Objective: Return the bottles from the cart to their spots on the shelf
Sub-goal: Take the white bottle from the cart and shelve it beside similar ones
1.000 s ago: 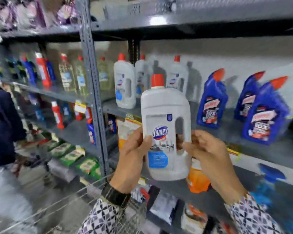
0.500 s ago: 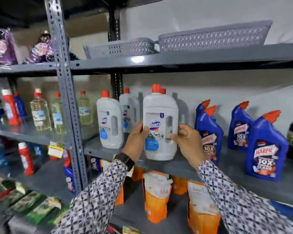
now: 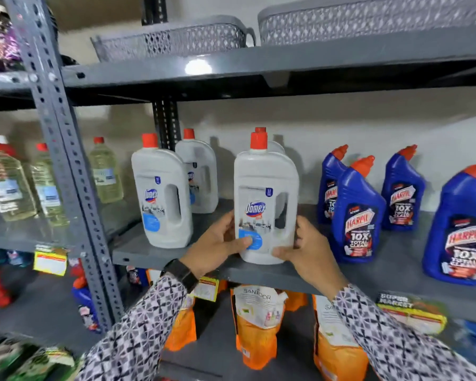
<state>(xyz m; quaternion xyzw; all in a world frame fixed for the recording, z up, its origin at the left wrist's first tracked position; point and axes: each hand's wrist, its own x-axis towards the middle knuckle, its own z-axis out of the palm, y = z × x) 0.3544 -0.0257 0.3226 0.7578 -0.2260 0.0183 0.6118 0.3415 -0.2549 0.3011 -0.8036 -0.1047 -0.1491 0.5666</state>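
Item: white Domex bottle (image 3: 264,207), red cap, upright, base on the front edge of the grey shelf (image 3: 173,250). You hold it from both sides. Your left hand (image 3: 217,243) wraps the lower left side, thumb across the blue patch of the label; your right hand (image 3: 305,250) cups the lower right corner, fingers curled round the base. Both hands are closed on the bottle.

Behind your hands: another white bottle, mostly hidden, only its red cap (image 3: 260,130) showing.
Left of your left hand: two more white Domex bottles (image 3: 162,199), apart from the held one.
Right of your right hand: blue Harpic bottles (image 3: 357,215), the nearest just beside your wrist.
Below your hands: orange refill pouches (image 3: 257,325) on the lower shelf.
Above: grey lattice baskets (image 3: 171,39).
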